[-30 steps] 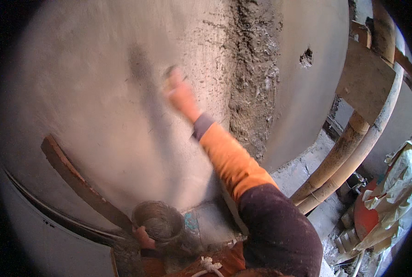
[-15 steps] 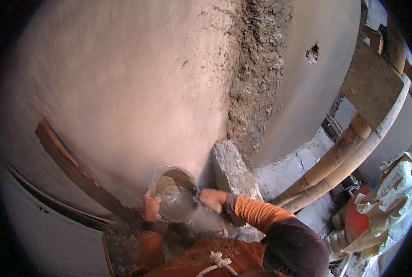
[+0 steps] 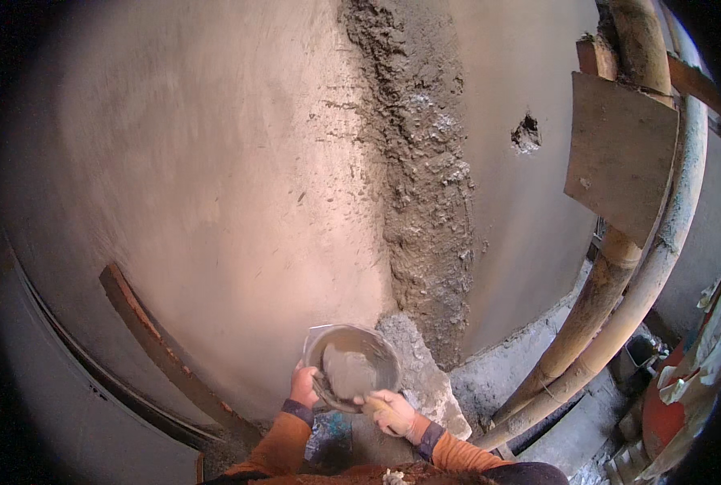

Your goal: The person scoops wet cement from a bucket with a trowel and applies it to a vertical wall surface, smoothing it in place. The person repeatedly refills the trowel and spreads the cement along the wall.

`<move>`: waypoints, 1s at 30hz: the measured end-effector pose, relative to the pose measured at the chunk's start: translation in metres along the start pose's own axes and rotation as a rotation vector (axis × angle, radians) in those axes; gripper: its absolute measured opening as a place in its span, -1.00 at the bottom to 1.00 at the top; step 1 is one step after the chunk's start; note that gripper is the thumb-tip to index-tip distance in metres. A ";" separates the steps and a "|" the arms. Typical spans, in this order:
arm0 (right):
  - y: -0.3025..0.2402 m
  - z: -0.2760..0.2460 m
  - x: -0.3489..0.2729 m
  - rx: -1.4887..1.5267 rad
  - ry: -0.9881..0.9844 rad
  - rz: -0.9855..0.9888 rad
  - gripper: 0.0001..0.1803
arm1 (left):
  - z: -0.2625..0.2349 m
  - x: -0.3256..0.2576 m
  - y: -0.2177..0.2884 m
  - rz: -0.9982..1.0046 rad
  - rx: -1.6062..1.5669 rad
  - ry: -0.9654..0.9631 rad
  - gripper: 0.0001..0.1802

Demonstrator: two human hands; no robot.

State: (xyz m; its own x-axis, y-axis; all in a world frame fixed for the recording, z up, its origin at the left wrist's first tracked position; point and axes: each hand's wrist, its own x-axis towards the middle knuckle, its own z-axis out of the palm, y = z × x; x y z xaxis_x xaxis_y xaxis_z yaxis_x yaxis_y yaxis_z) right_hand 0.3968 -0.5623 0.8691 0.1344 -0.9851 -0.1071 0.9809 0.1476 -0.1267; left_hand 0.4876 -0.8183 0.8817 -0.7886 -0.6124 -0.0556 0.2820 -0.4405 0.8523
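Observation:
A round grey bucket (image 3: 387,356) with wet grey mortar (image 3: 351,370) in it is at the lower middle, in front of the wall's foot. My left hand (image 3: 302,384) is closed on its left rim. At the near rim, my right hand (image 3: 388,411) is wrapped round the pale handle of a trowel (image 3: 374,402). The trowel's blade lies low against the near side of the bucket and is partly hidden. Above the bucket, a rough strip of fresh mortar (image 3: 425,186) runs up the wall between two smooth plastered faces.
A concrete block (image 3: 425,364) lies right of the bucket. Bamboo poles (image 3: 594,356) rise at the right, with a flat board (image 3: 623,153) against them. A wooden plank (image 3: 162,343) leans at the left. Something red (image 3: 663,416), partly covered by a pale sheet, is at the far right.
My right hand has come from the bucket's right side round to its near rim. The view has shifted, and the bucket sits farther right in it. My left hand stays on the rim.

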 end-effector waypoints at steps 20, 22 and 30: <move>-0.333 0.329 0.071 -1.626 0.610 -1.729 -0.60 | -0.273 -0.153 0.054 0.084 0.735 1.008 -0.87; -0.192 0.353 0.118 -2.046 0.462 -1.376 -0.32 | -0.317 -0.195 0.066 0.336 0.285 0.955 -0.87; -0.079 0.177 0.072 -1.627 -0.060 -0.109 -0.79 | -0.160 -0.182 0.090 0.297 0.333 0.913 -0.57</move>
State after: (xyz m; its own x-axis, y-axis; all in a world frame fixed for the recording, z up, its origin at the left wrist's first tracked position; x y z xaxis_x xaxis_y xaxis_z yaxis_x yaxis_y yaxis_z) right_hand 0.3542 -0.6609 1.0463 0.1212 -0.9926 0.0028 -0.1842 -0.0253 -0.9826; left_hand 0.7443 -0.8517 0.8856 0.0469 -0.9961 -0.0750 0.1221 -0.0688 0.9901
